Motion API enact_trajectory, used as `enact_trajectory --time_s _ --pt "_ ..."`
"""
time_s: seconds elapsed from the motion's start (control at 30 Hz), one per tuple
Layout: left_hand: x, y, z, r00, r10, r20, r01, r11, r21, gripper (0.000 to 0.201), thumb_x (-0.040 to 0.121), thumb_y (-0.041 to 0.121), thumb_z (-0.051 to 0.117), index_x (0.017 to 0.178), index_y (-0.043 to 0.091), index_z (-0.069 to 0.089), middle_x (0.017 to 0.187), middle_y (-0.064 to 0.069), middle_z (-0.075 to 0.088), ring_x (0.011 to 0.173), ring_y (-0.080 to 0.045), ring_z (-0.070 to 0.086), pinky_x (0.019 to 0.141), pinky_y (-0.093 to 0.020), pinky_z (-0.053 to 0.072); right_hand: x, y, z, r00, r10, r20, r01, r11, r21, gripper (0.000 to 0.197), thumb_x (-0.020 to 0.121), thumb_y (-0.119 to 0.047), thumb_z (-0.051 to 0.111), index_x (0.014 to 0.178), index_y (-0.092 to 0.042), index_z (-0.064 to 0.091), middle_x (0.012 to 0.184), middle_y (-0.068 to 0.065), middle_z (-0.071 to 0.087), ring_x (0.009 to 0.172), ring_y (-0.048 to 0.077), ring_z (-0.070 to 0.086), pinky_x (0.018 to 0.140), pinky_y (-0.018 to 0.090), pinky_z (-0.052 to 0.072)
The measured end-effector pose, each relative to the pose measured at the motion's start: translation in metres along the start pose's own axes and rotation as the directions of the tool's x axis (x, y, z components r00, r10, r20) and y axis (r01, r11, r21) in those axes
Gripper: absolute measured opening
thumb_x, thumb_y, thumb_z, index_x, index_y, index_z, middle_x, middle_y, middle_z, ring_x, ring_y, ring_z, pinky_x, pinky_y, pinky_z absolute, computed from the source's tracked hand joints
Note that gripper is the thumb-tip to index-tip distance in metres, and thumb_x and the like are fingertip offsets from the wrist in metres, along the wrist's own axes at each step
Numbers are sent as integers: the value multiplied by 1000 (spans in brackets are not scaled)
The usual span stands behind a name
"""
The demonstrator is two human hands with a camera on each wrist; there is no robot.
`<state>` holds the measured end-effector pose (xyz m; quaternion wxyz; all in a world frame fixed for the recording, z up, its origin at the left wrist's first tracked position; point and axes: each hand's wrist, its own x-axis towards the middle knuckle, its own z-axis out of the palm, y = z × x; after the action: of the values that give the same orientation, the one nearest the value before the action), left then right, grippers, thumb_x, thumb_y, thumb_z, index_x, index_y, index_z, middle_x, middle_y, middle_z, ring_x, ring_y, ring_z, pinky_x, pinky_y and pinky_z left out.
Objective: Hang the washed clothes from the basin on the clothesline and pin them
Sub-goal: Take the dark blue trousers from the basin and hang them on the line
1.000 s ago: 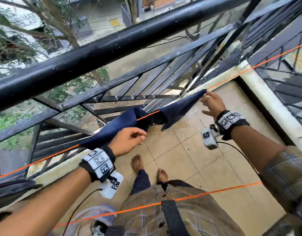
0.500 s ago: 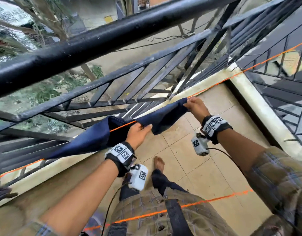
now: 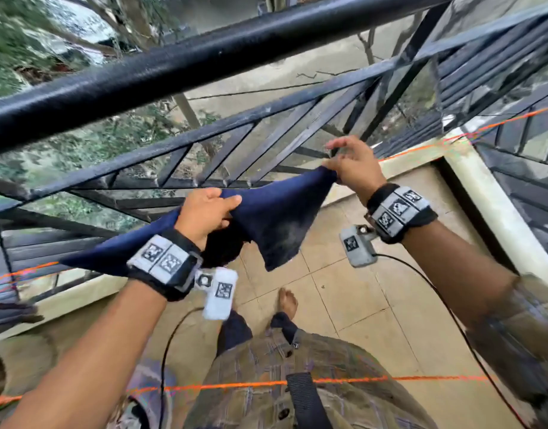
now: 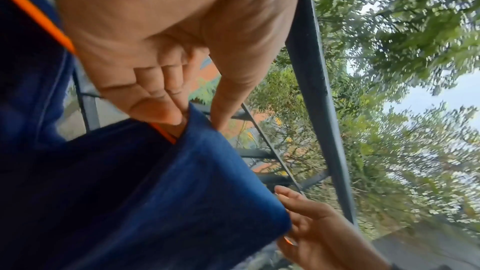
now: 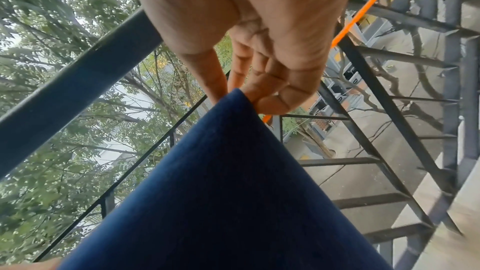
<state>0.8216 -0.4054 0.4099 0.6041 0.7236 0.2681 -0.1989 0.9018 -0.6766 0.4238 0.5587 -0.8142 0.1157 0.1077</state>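
Head view: left hand (image 3: 206,216) grips the cloth (image 3: 276,218) mid-line (image 3: 421,148), wrist bent down; right hand (image 3: 353,168) pinches its far-right corner, arm raised.

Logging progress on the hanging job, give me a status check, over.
Left hand grips navy cloth mid-span. Right hand pinches its end corner. Cloth draped over orange clothesline, no pins seen. Nothing blocking.

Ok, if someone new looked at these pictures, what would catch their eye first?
Probably the dark blue cloth draped over the bright orange clothesline at the centre, with the left hand gripping its middle and the right hand pinching its far corner. Next, the thick black railing slanting across the top, with trees beyond it.
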Motion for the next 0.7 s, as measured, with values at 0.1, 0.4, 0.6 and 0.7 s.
enact_trajectory --time_s 0.1,0.4,0.6,0.7 --pt "29 4 -4 996 -28 -86 44 981 188 29 89 14 69 68 17 49 68 -11 48 53 -17 41 33 -13 22 17 3 14 988 21 151 25 955 -294 20 79 -5 70 87 -22 63 65 -6 56 56 7 49 58 25 42" --pt "25 -11 -11 990 87 -112 -6 815 579 25 84 23 73 108 16 75 105 -7 74 103 -26 67 99 -34 50 0 36 19 989 -30 145 117 757 -643 3 83 -35 64 82 -32 65 96 -2 70 95 21 64 81 29 48" --pt "-5 -30 -68 905 415 90 -358 633 686 25 86 24 69 110 21 72 105 5 69 98 -17 64 96 -34 48 -5 27 9 933 -248 262 360 669 -650 11 85 -32 65 88 -26 73 96 2 68 93 24 61 82 32 47" --pt "-17 -41 -119 851 485 204 -397 337 854 40 80 33 63 117 19 68 115 -4 69 108 -31 62 98 -45 47 -10 22 20 885 -299 357 466 578 -670 19 85 -35 66 100 -26 73 104 3 68 101 30 59 88 41 47"
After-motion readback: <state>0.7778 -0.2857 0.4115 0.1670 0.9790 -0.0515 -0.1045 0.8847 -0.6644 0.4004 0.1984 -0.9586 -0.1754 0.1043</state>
